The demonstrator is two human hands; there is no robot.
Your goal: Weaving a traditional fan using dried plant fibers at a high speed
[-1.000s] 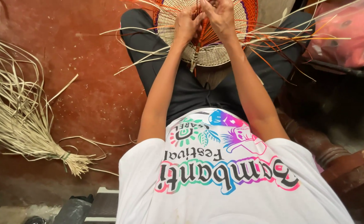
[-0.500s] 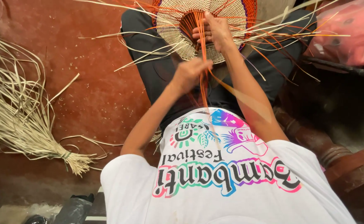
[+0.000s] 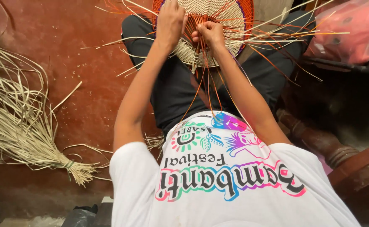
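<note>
1. So the main thing here is a round woven basket piece [image 3: 218, 25] sitting at the top middle of the frame, resting on the person's lap over dark trousers [image 3: 180, 88]. It's pale natural fibre in the middle with an orange rim, and a thin purple line shows just inside that rim.
2. Left hand [image 3: 170, 21] is on the upper left part of the weave, fingers curled down and pressed onto it. Looks closed over the strands there, though I can't tell exactly which strand it's pinching.
3. Right hand [image 3: 209, 33] is just beside it, near the centre of the disc, fingers bunched tight around a cluster of orange strands [image 3: 201, 84]. Those strands trail down the frame from the hand toward the person's shirt.
4. Loose pale fibres [image 3: 277, 33] fan out sideways from the basket edge, mostly to the right, a few to the left.
5. Lower half of the frame is filled by the person's white T-shirt [image 3: 235, 197] with a colourful print.
6. Far left, lying on the reddish floor [image 3: 92, 84], there's a big tied bundle of dry straw [image 3: 20, 126], well apart from the hands.
7. Upper right corner has a pink thing in a clear plastic bag [image 3: 348, 29].
</note>
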